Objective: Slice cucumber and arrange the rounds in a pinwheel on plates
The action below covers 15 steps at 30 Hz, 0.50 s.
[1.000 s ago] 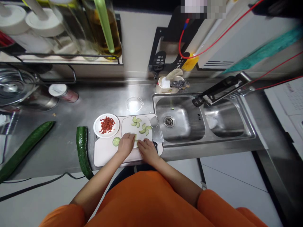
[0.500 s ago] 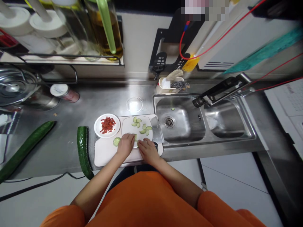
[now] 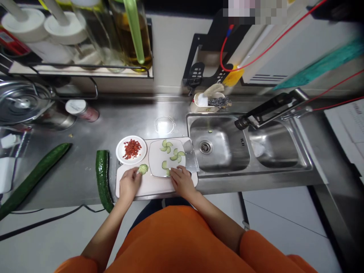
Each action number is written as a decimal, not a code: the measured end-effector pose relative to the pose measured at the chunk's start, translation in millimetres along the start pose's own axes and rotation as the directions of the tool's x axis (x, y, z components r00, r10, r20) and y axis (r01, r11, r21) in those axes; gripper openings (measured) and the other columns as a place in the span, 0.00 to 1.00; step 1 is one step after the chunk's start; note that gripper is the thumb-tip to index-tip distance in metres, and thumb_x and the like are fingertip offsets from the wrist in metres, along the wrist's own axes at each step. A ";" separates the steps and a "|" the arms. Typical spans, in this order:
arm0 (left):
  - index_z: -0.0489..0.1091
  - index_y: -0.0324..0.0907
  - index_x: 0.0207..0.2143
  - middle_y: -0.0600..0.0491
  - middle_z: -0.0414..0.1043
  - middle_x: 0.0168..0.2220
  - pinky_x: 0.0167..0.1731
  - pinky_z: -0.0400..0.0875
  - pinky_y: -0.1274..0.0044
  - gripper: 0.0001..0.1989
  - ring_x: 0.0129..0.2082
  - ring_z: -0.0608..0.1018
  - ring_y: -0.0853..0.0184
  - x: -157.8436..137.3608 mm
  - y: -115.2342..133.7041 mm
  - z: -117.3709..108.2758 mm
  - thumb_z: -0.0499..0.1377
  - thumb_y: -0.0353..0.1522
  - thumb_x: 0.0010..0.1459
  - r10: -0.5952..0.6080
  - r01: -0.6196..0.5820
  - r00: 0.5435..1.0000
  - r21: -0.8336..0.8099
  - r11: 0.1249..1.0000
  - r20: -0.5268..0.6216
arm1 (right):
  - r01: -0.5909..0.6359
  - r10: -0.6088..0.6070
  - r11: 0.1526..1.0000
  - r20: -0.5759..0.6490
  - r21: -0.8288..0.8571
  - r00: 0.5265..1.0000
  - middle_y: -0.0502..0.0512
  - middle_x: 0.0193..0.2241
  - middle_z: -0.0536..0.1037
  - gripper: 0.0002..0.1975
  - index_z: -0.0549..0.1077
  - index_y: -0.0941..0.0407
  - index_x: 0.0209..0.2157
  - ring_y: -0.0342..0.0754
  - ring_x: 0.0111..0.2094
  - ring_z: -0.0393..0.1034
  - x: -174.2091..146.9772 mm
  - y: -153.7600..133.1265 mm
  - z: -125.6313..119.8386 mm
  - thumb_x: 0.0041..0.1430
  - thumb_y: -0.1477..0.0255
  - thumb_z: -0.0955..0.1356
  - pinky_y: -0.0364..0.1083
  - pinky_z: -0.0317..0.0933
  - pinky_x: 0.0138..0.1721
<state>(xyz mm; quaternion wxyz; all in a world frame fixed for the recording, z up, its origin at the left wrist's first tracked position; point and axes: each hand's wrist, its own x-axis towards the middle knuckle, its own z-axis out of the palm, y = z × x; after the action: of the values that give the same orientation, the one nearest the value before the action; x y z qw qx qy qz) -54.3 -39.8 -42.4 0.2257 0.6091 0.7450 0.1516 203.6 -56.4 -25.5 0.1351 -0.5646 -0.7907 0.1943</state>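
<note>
My left hand (image 3: 130,183) is at the left part of the white cutting board (image 3: 153,187), its fingertips pinched at the edge of a small pile of cucumber slices (image 3: 143,169). My right hand (image 3: 182,181) rests over the front right of a squarish white plate (image 3: 156,153), fingertips closed against a cut cucumber slice (image 3: 167,173). Another slice (image 3: 164,164) lies just behind it. Two pinwheels of curved slices (image 3: 176,154) sit toward the back of that plate. A knife (image 3: 191,153) lies along the board's right end, its handle partly behind my right hand.
A round white plate of chopped red bits (image 3: 132,148) overlaps the board's back left. Left of the board are a cut cucumber (image 3: 102,178) and a long cucumber (image 3: 36,174). The double sink (image 3: 224,167) is on the right. Bottles and jars (image 3: 129,41) stand on a rack above.
My left hand has left the squarish plate and moved left to the pile of slices. The slice it covered now shows on the plate. My right hand stays nearly in place.
</note>
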 end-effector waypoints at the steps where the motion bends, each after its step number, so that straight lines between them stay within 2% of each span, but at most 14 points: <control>1: 0.72 0.40 0.42 0.50 0.72 0.30 0.37 0.66 0.74 0.17 0.32 0.73 0.63 -0.6 -0.6 2.9 0.53 0.38 0.54 -0.006 0.006 1.000 -0.002 1.000 0.006 | -0.001 0.001 1.000 0.000 -0.001 1.000 0.58 0.48 0.74 0.14 0.72 0.54 0.47 0.56 0.52 0.58 0.2 -0.3 0.1 0.62 0.73 0.62 0.52 0.58 0.45; 6: 0.72 0.41 0.41 0.50 0.73 0.32 0.38 0.65 0.74 0.16 0.33 0.73 0.63 2.2 0.6 9.6 0.54 0.38 0.52 -0.062 0.062 0.998 -0.020 0.998 0.028 | 0.001 -0.002 1.000 0.009 0.001 1.000 0.58 0.48 0.74 0.14 0.72 0.54 0.47 0.55 0.52 0.57 0.6 -1.9 0.8 0.62 0.73 0.62 0.52 0.57 0.46; 10: 0.70 0.43 0.35 0.53 0.72 0.31 0.36 0.64 0.75 0.12 0.31 0.73 0.64 7.3 2.0 6.4 0.56 0.39 0.50 -0.136 0.139 0.989 -0.043 0.989 0.066 | -0.010 0.010 1.000 0.008 0.012 1.000 0.58 0.48 0.74 0.14 0.72 0.54 0.47 0.56 0.52 0.58 -0.3 -3.5 -0.5 0.61 0.73 0.62 0.53 0.57 0.47; 15: 0.68 0.43 0.29 0.55 0.71 0.26 0.33 0.63 0.77 0.09 0.27 0.72 0.67 9.0 2.8 4.3 0.57 0.39 0.49 -0.168 0.176 0.982 -0.107 0.979 0.082 | -0.022 0.021 0.998 0.010 0.053 1.000 0.58 0.47 0.75 0.14 0.73 0.54 0.47 0.56 0.52 0.57 2.3 -6.0 -3.1 0.61 0.73 0.62 0.54 0.58 0.48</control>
<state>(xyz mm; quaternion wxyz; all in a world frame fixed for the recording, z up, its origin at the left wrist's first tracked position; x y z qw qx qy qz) -51.1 -30.6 -46.0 0.2990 0.5337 0.7764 0.1515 199.2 -55.5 -20.0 0.1440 -0.5684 -0.7798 0.2194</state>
